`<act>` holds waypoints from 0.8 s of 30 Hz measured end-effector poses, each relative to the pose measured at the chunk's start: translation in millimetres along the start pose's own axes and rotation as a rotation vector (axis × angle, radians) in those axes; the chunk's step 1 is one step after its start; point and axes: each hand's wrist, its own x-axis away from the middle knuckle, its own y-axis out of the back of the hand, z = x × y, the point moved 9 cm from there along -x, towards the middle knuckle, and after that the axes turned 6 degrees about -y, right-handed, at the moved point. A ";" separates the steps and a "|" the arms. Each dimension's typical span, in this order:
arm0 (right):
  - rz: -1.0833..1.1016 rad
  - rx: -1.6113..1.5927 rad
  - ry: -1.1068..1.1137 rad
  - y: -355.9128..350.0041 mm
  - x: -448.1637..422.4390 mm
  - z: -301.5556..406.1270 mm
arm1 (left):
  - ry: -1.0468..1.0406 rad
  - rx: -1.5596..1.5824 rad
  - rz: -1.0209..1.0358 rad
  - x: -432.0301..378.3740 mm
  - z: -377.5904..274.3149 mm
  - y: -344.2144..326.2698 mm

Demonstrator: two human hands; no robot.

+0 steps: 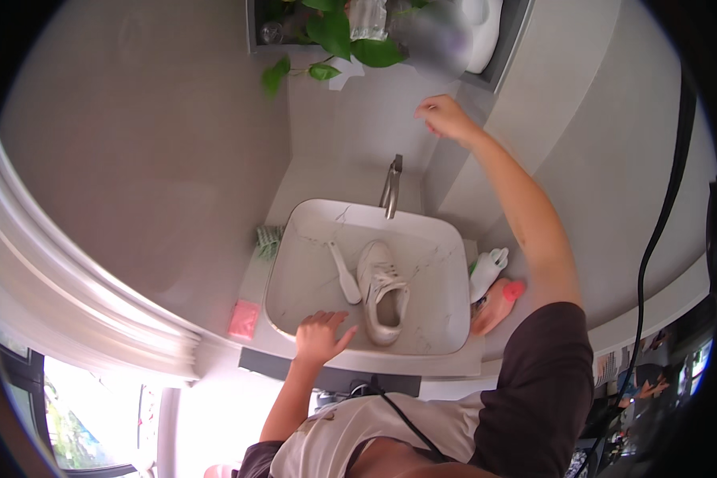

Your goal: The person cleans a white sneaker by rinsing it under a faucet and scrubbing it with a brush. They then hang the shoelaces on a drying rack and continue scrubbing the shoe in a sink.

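My left hand [319, 334] is at the front left rim of the white marble-patterned sink [454, 299], its fingers spread and nothing in them. A white lace-up sneaker [384, 293] lies in the basin with its toe towards the faucet. Left of the sneaker rests a white long-handled brush [345, 275], bristles not visible. My right hand [445, 118] is raised above and to the right of the metal faucet [391, 188], below the shelf. Its fingers are curled, and whether anything small is inside them is unclear.
A shelf [502, 60] overhead holds a leafy plant [328, 33] and bottles. Right of the sink are a white bottle [485, 275] and a pink-capped orange bottle [496, 306]. On the left are a green cloth [269, 239] and a pink packet [244, 319]. A black cable [648, 257] hangs at right.
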 end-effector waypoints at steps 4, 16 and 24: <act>-0.706 0.367 0.785 -3.7 104.7 152.0 | 0.003 -0.044 -0.020 6.6 6.0 2.4; -0.620 1.157 0.479 -0.8 0.0 246.3 | -0.001 0.005 -0.047 9.2 3.8 0.8; -0.911 0.792 0.705 44.9 90.9 268.4 | 0.046 -0.065 0.048 12.5 1.0 1.2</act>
